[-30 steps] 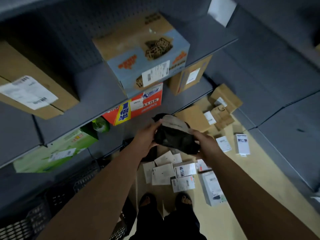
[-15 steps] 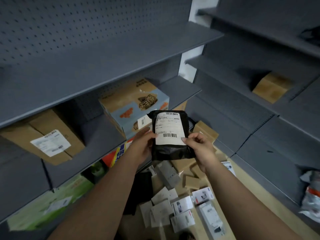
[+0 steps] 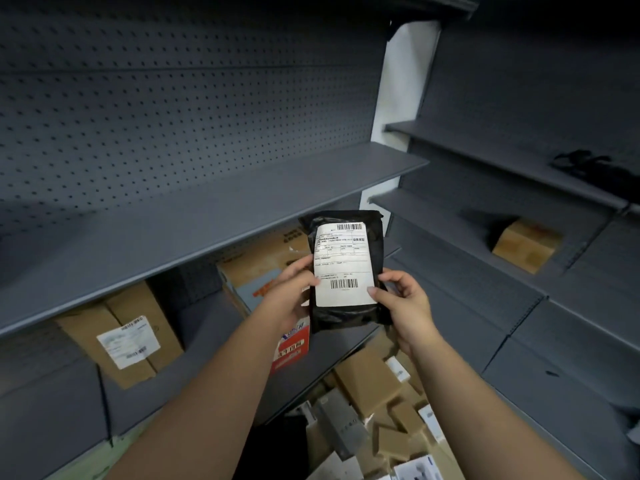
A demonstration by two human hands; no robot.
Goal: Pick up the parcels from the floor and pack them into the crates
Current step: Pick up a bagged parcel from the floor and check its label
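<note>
From here the print on the white label (image 3: 343, 268) of the black parcel (image 3: 346, 320) is too small to read. The left hand (image 3: 291, 296) has most of its fingers out of sight behind the parcel. Parcel and hand cover much of the printed carton (image 3: 256, 268), whose top is lost under the grey shelf (image 3: 207, 216). The sticker (image 3: 128, 341) on the brown carton (image 3: 162, 327) is a blur. A dark thing (image 3: 588, 164) on the right-hand shelving is too dim to name. The floor parcels (image 3: 374, 382) run off the bottom edge.

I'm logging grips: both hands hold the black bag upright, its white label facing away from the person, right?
No. The head view shows the left hand and right hand holding the black bag upright, but its white label faces the person.
</note>
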